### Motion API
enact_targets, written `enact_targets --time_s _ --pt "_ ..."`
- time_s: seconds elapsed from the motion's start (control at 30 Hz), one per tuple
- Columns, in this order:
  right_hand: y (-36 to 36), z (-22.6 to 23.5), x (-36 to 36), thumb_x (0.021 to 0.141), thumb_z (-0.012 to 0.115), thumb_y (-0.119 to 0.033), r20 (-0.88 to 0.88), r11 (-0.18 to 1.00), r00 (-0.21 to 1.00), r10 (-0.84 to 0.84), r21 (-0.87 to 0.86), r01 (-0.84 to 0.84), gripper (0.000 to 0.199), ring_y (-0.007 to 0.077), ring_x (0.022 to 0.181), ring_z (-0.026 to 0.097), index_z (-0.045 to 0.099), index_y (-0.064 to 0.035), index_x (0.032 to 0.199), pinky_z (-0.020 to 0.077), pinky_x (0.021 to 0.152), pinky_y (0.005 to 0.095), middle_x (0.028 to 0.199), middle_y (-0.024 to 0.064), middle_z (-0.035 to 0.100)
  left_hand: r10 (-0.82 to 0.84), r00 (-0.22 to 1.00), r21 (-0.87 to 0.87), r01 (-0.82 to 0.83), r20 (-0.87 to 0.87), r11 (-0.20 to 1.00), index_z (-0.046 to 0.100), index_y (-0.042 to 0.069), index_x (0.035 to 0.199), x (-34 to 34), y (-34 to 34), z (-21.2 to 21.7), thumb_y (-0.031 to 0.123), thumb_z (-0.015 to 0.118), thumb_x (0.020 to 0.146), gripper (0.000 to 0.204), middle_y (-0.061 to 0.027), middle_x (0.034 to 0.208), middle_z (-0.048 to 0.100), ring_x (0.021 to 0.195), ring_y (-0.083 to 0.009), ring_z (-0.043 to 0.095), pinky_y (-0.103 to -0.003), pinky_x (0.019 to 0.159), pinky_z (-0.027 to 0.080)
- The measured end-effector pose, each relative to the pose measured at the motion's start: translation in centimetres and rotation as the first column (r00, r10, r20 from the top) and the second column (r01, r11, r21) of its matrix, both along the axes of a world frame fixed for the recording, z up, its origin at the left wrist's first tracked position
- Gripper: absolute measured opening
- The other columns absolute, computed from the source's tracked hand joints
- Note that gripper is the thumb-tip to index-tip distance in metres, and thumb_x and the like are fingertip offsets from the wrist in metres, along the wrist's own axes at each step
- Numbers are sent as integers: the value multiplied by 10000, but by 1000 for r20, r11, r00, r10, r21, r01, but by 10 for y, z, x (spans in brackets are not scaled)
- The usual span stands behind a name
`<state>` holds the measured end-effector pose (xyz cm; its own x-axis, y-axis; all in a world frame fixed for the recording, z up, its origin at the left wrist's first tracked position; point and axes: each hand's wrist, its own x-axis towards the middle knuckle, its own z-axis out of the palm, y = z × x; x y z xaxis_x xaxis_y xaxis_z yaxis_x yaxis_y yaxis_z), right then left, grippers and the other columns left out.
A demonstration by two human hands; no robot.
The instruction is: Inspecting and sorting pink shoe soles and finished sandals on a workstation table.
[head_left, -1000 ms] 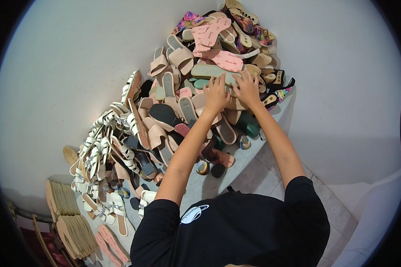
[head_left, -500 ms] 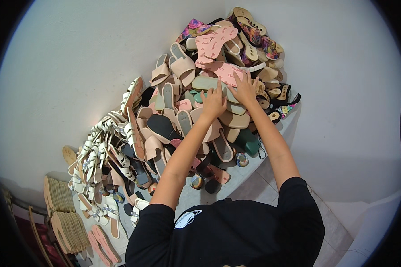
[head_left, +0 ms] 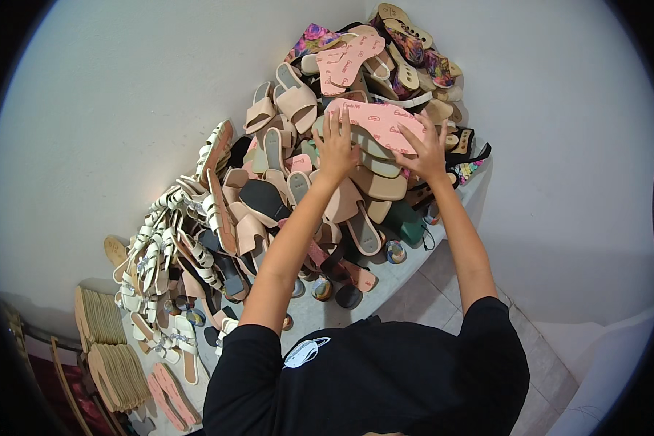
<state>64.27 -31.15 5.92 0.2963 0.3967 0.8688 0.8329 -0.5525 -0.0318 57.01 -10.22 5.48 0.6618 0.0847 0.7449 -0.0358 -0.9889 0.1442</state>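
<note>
A pink shoe sole (head_left: 378, 122) with red print is held crosswise over the heap of sandals. My left hand (head_left: 336, 149) grips its left end, with the fingers laid over the edge. At the right end, my right hand (head_left: 426, 151) has its thumb near the front edge and its fingers round the far side. Just below the pink sole lie pale green soles (head_left: 374, 166) and a tan sole (head_left: 381, 187). More pink printed soles (head_left: 352, 62) rest on the heap beyond my hands.
Beige slide sandals (head_left: 298, 105) and white strappy sandals (head_left: 152, 254) pile up on the left of the table. A dark green piece (head_left: 405, 221) lies near the front edge. Stacked tan soles (head_left: 116, 378) and a pink pair (head_left: 173, 396) sit at the lower left. White walls close off the back.
The pink sole has been raised from the heap and drawn nearer. My hands have moved apart to its two ends.
</note>
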Motion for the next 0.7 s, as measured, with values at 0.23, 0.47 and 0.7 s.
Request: enact_targets --time_s 0.23,0.47,0.7 --pt "-44 21 -21 633 704 -362 73 972 976 207 -129 -197 621 317 1250 373 547 -233 1220 203 1049 534 1275 138 427 -162 987 288 161 -17 944 310 174 1374 -15 23 46 289 786 581 932 -80 1302 430 1234 -270 373 -571 997 224" --pt "-31 8 -61 737 592 -493 -24 972 1000 12 -233 -17 823 327 1364 138 270 -136 1405 -26 1019 637 1457 139 225 -325 937 115 339 -130 934 485 79 1107 -73 30 40 265 785 568 645 -100 899 567 789 -284 611 -374 615 502" --pt "46 -33 -125 752 586 -435 128 788 890 437 -532 -310 677 310 1355 185 394 -161 1341 -40 958 731 1451 69 270 -68 961 -88 46 -267 995 488 69 1096 -140 19 26 265 780 579 625 -133 913 591 830 -324 611 -401 656 499"
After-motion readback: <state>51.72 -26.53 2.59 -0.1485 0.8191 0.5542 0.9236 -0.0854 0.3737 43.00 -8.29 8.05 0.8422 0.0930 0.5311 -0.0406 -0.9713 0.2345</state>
